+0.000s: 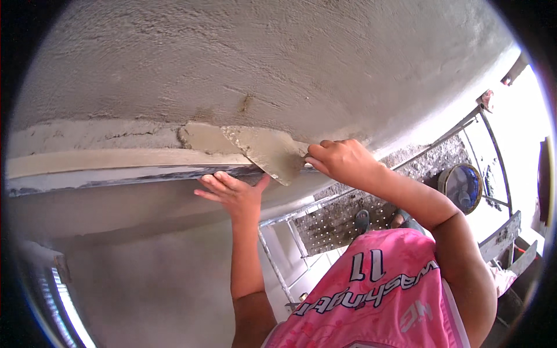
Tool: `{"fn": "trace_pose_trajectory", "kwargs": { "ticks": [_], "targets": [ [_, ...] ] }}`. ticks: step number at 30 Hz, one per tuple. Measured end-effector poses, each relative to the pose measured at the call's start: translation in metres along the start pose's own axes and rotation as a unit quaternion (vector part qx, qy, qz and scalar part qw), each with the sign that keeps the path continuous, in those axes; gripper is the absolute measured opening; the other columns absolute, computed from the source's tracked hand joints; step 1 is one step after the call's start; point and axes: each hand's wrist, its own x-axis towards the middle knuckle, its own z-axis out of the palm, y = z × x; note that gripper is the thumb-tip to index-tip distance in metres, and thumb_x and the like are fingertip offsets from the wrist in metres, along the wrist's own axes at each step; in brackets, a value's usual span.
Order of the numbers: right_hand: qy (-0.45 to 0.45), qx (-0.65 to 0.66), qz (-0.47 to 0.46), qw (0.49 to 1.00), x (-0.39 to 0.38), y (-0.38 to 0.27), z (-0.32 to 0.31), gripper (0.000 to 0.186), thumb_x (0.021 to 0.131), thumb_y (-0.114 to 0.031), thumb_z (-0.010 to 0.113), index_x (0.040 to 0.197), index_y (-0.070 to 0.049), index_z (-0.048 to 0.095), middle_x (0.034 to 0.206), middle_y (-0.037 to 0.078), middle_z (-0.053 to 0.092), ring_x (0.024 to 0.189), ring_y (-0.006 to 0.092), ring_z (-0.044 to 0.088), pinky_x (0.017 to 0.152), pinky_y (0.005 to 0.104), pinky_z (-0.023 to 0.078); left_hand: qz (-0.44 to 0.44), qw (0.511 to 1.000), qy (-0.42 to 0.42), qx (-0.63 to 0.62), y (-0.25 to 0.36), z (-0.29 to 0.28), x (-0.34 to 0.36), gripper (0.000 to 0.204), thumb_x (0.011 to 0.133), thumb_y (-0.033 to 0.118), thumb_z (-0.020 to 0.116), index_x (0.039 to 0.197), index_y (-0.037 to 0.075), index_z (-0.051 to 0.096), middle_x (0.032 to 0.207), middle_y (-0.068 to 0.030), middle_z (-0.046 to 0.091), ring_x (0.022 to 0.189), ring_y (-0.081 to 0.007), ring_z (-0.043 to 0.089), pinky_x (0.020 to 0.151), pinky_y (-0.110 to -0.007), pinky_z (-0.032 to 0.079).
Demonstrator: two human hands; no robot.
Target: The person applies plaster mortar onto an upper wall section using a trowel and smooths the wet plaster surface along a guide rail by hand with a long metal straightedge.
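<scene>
Nearest, the left hand [235, 194] lies open, fingers spread flat under the wall ledge [116, 165]. Beyond it, the right hand [342, 160] is clamped on the handle of the trowel [270, 152]. Its blade presses on the ledge; it seems stiff, light, and slippery with wet plaster, so the handle is the place to hold it.

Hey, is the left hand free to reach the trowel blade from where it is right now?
Probably yes. The left hand lies open against the ledge, just below the trowel that the right hand holds to the wall. Nothing sits between its thumb and the blade.
</scene>
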Motion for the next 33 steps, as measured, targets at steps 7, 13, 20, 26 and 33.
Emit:
{"fn": "trace_pose_trajectory", "kwargs": {
  "ticks": [7,13,20,26,33],
  "targets": [
    [-0.053,0.009,0.041,0.998,-0.040,0.023,0.025,0.025,0.099,-0.033,0.061,0.095,-0.010,0.057,0.075,0.010,0.063,0.063,0.0328,0.067,0.055,0.0447,0.055,-0.015,1.000,0.004,0.007,0.000,0.004,-0.005,0.155,0.063,0.084,0.072,0.157,-0.003,-0.015,0.163,-0.0323,-0.013,0.153,-0.0502,-0.007,0.113,-0.077,0.000],
    [-0.103,-0.012,0.079,0.991,-0.077,0.052,0.049,0.025,0.101,-0.037,0.056,0.100,-0.012,0.059,0.075,0.011,0.065,0.066,0.0326,0.069,0.057,0.0446,0.055,-0.009,1.000,0.013,0.023,0.004,0.005,0.001,0.157,0.062,0.086,0.071,0.157,-0.004,-0.016,0.163,-0.0315,-0.017,0.152,-0.0512,-0.008,0.112,-0.079,0.001],
    [-0.107,0.005,0.092,0.990,-0.106,0.072,0.077,0.025,0.101,-0.037,0.056,0.102,-0.012,0.059,0.076,0.012,0.066,0.065,0.0339,0.069,0.056,0.0461,0.055,-0.009,1.000,-0.003,0.026,0.002,0.001,0.000,0.158,0.061,0.084,0.074,0.157,-0.006,-0.015,0.162,-0.0341,-0.015,0.153,-0.0512,-0.007,0.111,-0.079,0.000],
    [-0.101,-0.001,0.114,0.988,-0.140,0.086,0.104,0.026,0.101,-0.037,0.056,0.100,-0.011,0.058,0.075,0.011,0.065,0.064,0.0337,0.068,0.057,0.0454,0.056,-0.015,1.000,-0.021,0.016,0.006,-0.001,0.003,0.161,0.060,0.079,0.080,0.156,-0.006,-0.018,0.162,-0.0327,-0.020,0.153,-0.0502,-0.012,0.114,-0.075,-0.002],
    [-0.143,-0.013,0.183,0.973,-0.184,0.094,0.127,0.029,0.099,-0.037,0.058,0.099,-0.008,0.063,0.067,0.013,0.066,0.068,0.0347,0.070,0.061,0.0472,0.056,-0.020,0.999,-0.018,0.024,0.013,-0.004,0.005,0.159,0.062,0.079,0.079,0.156,-0.006,-0.017,0.162,-0.0354,-0.016,0.152,-0.0515,-0.011,0.113,-0.076,0.000]
  ]
}}
